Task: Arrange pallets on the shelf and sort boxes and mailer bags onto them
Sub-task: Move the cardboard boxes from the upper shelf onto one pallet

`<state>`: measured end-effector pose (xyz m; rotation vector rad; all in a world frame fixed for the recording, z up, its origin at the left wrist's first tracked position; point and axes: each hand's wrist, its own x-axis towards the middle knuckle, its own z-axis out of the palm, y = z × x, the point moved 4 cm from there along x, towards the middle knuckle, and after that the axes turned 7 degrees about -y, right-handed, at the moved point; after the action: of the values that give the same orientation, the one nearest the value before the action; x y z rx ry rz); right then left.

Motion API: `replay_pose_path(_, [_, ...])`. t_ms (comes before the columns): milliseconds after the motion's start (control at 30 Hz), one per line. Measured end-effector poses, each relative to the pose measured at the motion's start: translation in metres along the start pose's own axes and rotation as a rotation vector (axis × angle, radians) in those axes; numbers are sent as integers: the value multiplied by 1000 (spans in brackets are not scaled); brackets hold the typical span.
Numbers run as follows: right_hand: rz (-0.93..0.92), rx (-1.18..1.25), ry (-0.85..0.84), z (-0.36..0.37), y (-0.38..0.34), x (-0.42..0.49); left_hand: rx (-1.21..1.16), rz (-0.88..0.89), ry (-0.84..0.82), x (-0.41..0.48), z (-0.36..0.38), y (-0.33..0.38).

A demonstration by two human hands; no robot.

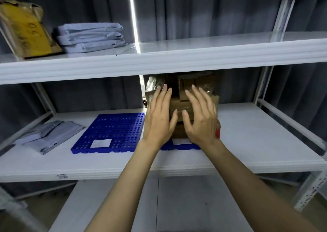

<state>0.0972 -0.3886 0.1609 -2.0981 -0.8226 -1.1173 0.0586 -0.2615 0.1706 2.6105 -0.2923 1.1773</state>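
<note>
Two blue perforated pallets lie side by side on the middle shelf (247, 139). The left pallet (113, 132) is bare except for a white label. The right pallet (180, 145) is mostly hidden under a stack of brown cardboard boxes (180, 107). My left hand (159, 120) and my right hand (201, 118) are held in front of that stack with fingers straight and spread, holding nothing. I cannot tell whether they touch the boxes. Grey mailer bags (47, 134) lie at the left of the middle shelf.
On the upper shelf (194, 54) sit a pile of folded pale mailer bags (92, 37) and a yellow-brown parcel (26, 29) at the far left. White shelf uprights (281, 19) stand on the right. A lower shelf (159, 205) lies below my arms.
</note>
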Motion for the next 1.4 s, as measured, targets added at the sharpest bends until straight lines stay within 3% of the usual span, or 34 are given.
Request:
replay_pose_path(467, [-265,155,195,-2,-131,102,146,26,231,33,-136,-53])
replay_pose_path(700, [-145,183,103,38,-203,150,206,-3,247,36,-205,-118])
replay_pose_path(967, [46,305,-125,98,-285,208,201,-105,303,42,-277,-214])
replay_pose_path(1133, [160,398,-197,138,-321,239,154,-248,246,44,-291,-265])
replay_pose_path(1400, [320,443,-184,184,-349,263,138,-328,183,33,-288,-308])
